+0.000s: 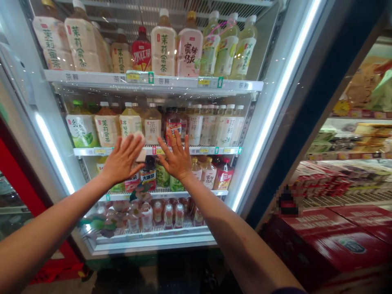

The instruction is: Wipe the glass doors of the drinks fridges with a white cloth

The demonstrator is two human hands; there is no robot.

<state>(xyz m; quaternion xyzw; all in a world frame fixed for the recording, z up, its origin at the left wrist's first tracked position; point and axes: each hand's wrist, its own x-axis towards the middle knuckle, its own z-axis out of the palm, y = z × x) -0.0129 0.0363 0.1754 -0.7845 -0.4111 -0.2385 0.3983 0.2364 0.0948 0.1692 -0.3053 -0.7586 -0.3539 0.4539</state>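
Both my arms reach forward at a glass-fronted drinks cooler [269,122]. My left hand [122,159] is flat with its fingers spread, level with the second shelf [211,150] and in front of a pale tea bottle [130,122]. My right hand [177,157] is also flat and spread, in front of bottles around the second and third shelves. Neither hand holds anything. I cannot tell whether the palms touch the glass door. Large tea bottles [163,45] fill the top shelf [92,77]. Small pink bottles [168,214] stand on the bottom shelf.
A dark door frame [309,106] rises at the right of the cooler. Red cartons [330,241] are stacked low at the right, with store shelves of packaged goods [358,139] behind them. A red panel [18,179] stands at the left.
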